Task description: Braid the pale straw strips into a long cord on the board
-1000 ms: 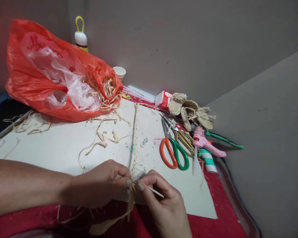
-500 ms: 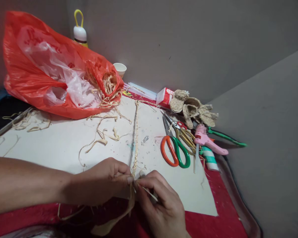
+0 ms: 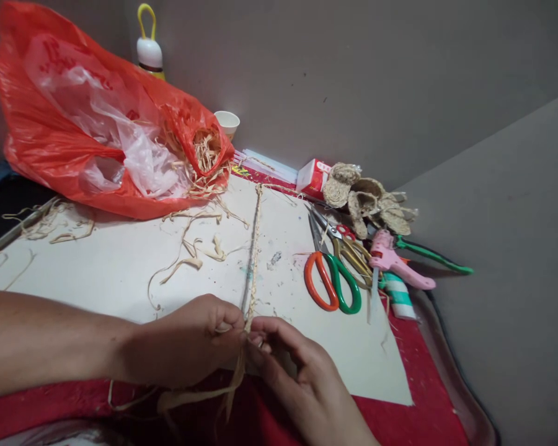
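A long thin straw braid (image 3: pixel 255 248) runs straight away from me across a white sheet (image 3: pixel 121 272). My left hand (image 3: pixel 190 344) pinches the near end of the braid with thumb and fingers closed. Facing it, my right hand (image 3: pixel 302 378) is closed on the loose straw strands (image 3: pixel 235 378) at the same spot, fingertips touching the left hand's. Flat strands hang down from the pinch over the red cloth (image 3: pixel 400 421) toward me.
A red plastic bag (image 3: pixel 74 124) spilling straw lies at the back left, with a bottle (image 3: pixel 149 49) and paper cup (image 3: pixel 227 121) behind. Right of the braid lie orange-green scissors (image 3: pixel 332 279), a pink glue gun (image 3: pixel 395 263), green-handled pliers (image 3: pixel 434 257) and small woven straw pieces (image 3: pixel 367 198).
My right hand's fingers have curled in closer to the left hand. The thin strand that stuck out to the right is no longer seen. The view has shifted slightly.
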Tool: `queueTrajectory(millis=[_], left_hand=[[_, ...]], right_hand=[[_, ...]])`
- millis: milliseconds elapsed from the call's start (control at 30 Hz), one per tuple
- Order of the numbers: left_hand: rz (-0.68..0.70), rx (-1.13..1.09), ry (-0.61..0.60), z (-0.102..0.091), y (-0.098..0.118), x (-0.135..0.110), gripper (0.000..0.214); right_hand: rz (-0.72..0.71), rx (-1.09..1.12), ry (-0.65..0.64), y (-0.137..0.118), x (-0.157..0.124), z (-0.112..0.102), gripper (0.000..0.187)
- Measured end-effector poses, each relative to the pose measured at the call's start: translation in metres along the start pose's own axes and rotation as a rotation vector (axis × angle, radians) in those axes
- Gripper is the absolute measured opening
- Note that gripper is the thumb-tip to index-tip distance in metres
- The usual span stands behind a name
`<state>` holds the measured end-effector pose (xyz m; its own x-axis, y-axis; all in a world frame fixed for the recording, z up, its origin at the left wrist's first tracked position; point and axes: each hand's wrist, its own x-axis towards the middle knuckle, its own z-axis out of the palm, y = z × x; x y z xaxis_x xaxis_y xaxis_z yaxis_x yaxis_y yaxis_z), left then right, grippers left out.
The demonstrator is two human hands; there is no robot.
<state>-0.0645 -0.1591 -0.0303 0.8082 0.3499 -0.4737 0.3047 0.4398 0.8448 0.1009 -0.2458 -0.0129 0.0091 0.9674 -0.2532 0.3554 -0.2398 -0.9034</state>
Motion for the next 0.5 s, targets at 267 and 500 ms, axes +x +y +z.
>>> queueTrajectory(millis=[267, 500], left_hand=[[0.029, 0.028, -0.024, 0.003, 0.003, 0.001, 0.028], [0.113, 0.152, -0.066, -0.003, 0.007, 0.000, 0.030]], right_hand=[[0.192, 0.330, -0.210, -0.005, 0.004, -0.006, 0.026], [0.246, 0.530, -0.389, 0.007, 0.018, -0.008, 0.034]])
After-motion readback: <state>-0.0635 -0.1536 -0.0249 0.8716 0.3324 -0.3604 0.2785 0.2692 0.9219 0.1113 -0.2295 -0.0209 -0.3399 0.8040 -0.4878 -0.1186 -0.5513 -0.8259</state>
